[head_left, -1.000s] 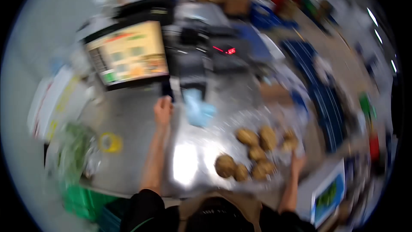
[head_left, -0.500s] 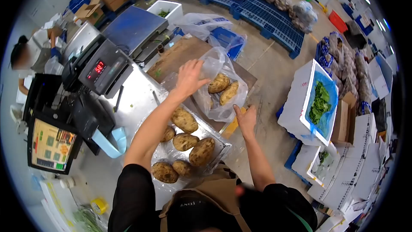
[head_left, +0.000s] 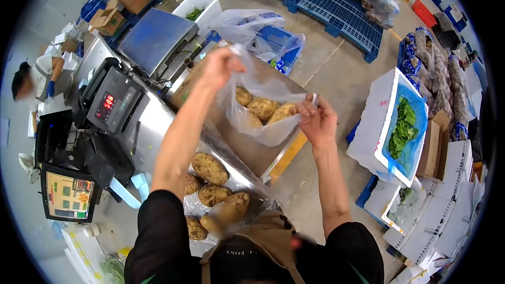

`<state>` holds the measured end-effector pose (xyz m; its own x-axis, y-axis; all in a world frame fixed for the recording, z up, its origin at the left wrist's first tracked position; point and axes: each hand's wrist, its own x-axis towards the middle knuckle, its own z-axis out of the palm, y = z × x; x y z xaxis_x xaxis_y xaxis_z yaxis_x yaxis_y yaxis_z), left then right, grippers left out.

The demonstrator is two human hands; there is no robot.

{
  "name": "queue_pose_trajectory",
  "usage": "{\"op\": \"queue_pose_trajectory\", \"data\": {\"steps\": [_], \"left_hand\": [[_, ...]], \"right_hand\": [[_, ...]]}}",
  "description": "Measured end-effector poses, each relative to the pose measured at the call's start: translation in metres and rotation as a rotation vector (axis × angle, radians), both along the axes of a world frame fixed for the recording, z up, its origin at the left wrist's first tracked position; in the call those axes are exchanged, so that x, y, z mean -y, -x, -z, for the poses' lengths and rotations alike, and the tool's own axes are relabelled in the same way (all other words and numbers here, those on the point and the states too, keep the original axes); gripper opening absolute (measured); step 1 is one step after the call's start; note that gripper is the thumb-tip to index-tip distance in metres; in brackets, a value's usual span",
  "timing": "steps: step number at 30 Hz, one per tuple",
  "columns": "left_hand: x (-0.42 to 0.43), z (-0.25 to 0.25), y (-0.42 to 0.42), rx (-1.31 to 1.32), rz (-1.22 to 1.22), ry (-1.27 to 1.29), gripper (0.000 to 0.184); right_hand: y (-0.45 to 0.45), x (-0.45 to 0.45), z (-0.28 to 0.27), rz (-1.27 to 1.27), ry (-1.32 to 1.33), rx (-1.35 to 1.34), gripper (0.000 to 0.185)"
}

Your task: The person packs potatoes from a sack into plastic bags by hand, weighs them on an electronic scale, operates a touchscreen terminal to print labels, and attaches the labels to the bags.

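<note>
A clear plastic bag (head_left: 272,135) with several potatoes (head_left: 262,108) inside hangs stretched between my two hands. My left hand (head_left: 220,68) is closed on the bag's upper left rim. At the right rim, the fingers of my right hand (head_left: 317,119) pinch the plastic. Beneath the bag is a brown board-like surface (head_left: 247,152). Close to my body, several loose potatoes (head_left: 209,168) lie on plastic film over the metal table; one is blurred.
To the left stand a scale display (head_left: 108,102) with red digits and a monitor (head_left: 68,194). A blue crate (head_left: 281,39) sits beyond the bag. A foam box with leafy greens (head_left: 402,131) is at right. A co-worker (head_left: 44,76) stands at far left.
My right hand has moved up and taken hold of the bag's rim. My left hand has risen and closed on the opposite rim, and the bag's mouth is now pulled wide.
</note>
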<state>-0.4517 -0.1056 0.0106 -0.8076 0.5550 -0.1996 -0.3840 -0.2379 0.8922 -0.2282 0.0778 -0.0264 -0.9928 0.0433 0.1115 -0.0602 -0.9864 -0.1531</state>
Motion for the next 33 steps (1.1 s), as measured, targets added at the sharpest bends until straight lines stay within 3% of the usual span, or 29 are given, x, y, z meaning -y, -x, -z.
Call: {"op": "queue_pose_trajectory", "data": {"steps": [2, 3, 7, 8, 11, 14, 17, 20, 21, 24, 25, 27, 30, 32, 33], "left_hand": [[0.033, -0.012, 0.029, 0.18, 0.422, -0.547, 0.019], [0.04, -0.02, 0.017, 0.24, 0.323, -0.449, 0.026], [0.013, -0.034, -0.046, 0.384, 0.333, -0.245, 0.034], [0.009, -0.028, -0.054, 0.447, 0.378, -0.248, 0.036], [-0.001, 0.002, -0.058, 0.145, 0.577, -0.11, 0.026], [-0.008, -0.001, -0.062, -0.041, 0.707, 0.05, 0.019], [-0.011, 0.01, -0.056, -0.037, 0.709, 0.219, 0.012], [-0.014, 0.028, -0.037, 0.089, 0.568, 0.283, 0.011], [-0.013, 0.038, -0.026, 0.151, 0.488, 0.282, 0.013], [0.0, 0.129, 0.019, 0.445, 0.283, 0.327, 0.026], [0.0, 0.14, 0.016, 0.42, 0.283, 0.416, 0.036], [0.0, 0.142, 0.012, 0.269, 0.553, 0.588, 0.037], [-0.004, 0.1, -0.004, 0.016, 0.974, 0.78, 0.037], [-0.013, 0.078, -0.015, -0.115, 1.167, 0.748, 0.033], [-0.016, 0.074, -0.02, -0.045, 0.998, 0.555, 0.03]], "right_hand": [[0.009, 0.006, -0.036, 0.112, -0.464, 0.126, 0.033], [0.016, 0.013, -0.043, 0.165, -0.696, 0.186, 0.036], [0.046, 0.024, -0.038, 0.501, -1.735, -0.188, 0.049], [0.054, 0.02, -0.031, 0.475, -1.774, -0.2, 0.05], [0.075, 0.014, -0.022, 0.486, -1.888, -0.277, 0.052], [0.072, 0.001, -0.029, -0.167, -1.496, -0.017, 0.06], [0.08, -0.003, -0.001, -0.231, -1.663, 0.168, 0.054], [0.07, -0.005, 0.07, -0.009, -1.498, 0.313, 0.046], [0.064, 0.016, 0.072, 0.258, -0.908, 0.472, 0.04], [0.028, 0.015, 0.077, 0.475, -0.138, 0.737, 0.034], [0.013, 0.009, 0.101, 0.404, -0.179, 0.554, 0.033], [-0.019, -0.012, 0.17, 0.26, -0.25, 0.203, 0.031], [-0.031, -0.039, 0.132, -0.072, -1.164, 0.623, 0.027], [-0.021, -0.029, 0.089, -0.149, -1.537, 0.65, 0.021], [-0.016, -0.03, 0.083, -0.136, -1.727, 0.599, 0.019]]}}
